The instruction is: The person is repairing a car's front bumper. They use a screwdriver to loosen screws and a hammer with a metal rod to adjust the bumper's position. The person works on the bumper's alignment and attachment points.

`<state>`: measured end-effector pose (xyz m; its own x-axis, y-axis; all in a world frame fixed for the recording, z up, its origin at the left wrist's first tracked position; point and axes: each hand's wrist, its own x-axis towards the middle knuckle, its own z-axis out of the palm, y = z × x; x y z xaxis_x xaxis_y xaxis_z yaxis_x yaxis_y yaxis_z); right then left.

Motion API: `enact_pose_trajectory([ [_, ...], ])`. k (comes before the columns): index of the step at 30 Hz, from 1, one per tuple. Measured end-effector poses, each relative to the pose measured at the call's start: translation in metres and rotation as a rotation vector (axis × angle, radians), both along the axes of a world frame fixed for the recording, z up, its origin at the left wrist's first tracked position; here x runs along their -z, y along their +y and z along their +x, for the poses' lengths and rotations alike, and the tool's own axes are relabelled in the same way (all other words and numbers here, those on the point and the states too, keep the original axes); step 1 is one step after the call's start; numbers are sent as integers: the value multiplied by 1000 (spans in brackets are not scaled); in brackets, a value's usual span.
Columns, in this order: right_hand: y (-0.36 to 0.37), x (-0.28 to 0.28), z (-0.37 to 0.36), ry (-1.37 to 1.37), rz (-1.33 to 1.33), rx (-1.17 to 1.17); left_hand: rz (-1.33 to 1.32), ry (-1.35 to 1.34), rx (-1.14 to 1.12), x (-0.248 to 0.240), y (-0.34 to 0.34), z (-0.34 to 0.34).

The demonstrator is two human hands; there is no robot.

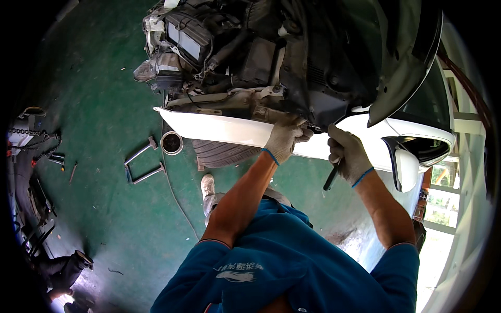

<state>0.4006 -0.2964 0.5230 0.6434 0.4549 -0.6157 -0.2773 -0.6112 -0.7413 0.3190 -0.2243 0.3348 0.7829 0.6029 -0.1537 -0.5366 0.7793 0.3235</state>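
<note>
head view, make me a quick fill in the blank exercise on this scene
1. The left hand and right hand both wear gloves edged at the wrist in ____.
2. A dark handle sticks out from the person's ____ hand.
3. The car's fender is ____ in colour.
4. In the picture, the round container is to the ____ of the tyre.

Missing words: blue; right; white; left

smooth glossy white fender (216, 127), matt cloth gloves (282, 138), ribbed rubber tyre (224, 152)
</note>
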Motion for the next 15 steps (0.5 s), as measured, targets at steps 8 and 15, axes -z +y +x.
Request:
enact_pose_trajectory([
  [8, 20, -38, 30, -1257, -740, -1672, -29, -7, -7, 11, 1, 9],
  [15, 8, -6, -11, -14, -32, -51, -11, 15, 14, 4, 1, 1],
])
